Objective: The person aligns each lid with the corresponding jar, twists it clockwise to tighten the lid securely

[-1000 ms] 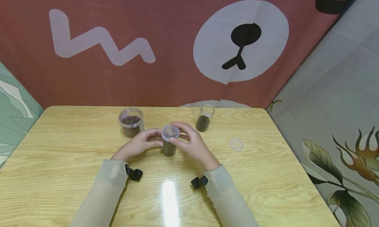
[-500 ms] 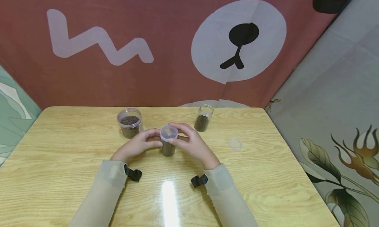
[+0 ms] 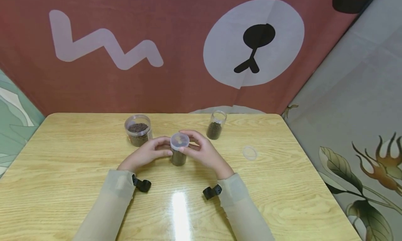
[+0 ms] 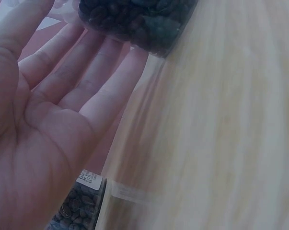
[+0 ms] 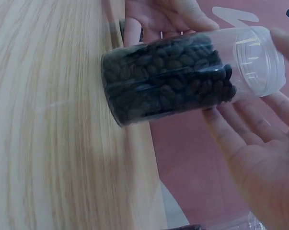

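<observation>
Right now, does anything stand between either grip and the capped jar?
Nothing visible does: the left grip and right grip both touch the capped jar. The tub and open jar stand farther back, and the loose lid lies off to the right.

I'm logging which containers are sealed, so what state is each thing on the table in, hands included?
Middle jar: upright, partly filled with dark beans
Its lid: on the mouth; tightness unclear
Wide jar: upright, uncovered, partly filled
Back right jar: upright, uncovered, partly filled
Loose lid: flat on the table
Left hand: fingers holding the middle jar's side
Right hand: fingers gripping its lid
</observation>
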`<state>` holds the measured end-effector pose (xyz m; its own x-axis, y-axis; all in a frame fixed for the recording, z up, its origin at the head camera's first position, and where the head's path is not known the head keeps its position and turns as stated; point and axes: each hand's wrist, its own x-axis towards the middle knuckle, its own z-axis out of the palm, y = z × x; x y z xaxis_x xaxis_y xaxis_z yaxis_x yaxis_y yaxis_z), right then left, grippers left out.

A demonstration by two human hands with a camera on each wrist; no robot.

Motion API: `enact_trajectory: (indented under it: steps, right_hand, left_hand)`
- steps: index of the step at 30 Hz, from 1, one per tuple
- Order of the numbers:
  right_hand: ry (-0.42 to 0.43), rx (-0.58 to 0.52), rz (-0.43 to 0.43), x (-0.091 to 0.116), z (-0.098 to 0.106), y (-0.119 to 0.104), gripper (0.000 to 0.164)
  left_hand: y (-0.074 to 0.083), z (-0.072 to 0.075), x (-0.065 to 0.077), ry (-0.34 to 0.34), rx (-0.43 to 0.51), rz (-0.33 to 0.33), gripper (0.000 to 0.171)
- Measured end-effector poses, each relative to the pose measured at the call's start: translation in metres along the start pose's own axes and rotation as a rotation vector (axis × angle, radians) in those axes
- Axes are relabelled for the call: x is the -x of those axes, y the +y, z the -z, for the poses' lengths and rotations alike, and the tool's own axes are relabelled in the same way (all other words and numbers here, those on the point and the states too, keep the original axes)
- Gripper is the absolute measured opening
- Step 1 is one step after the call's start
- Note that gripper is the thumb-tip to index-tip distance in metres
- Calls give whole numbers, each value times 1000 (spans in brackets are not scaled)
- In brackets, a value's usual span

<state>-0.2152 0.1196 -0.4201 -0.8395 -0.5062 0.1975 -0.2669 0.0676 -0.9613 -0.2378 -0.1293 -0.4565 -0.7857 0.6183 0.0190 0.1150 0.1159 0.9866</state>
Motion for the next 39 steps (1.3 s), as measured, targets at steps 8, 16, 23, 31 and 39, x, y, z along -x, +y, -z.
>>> enact_trajectory:
  steps: [8,16,23,31,39]
  right_hand:
    - [-46,61,69,1,7,3,53]
    - [-40,58,74,0,5,3,48]
    - [-4,-14,39,0,2,3,47]
    - [11,-6,44,-1,1,5,46]
    - [40,20,9,0,-1,1,49]
  left_hand:
    - [-1,-1,0,9,5,11,49]
    - [-2,1,0,4,0,1,49]
    - [-1,0,0,-2,6,-1,48]
    - [-1,0,0,0,11,10,48]
    - [-1,0,1,2,11,23,48]
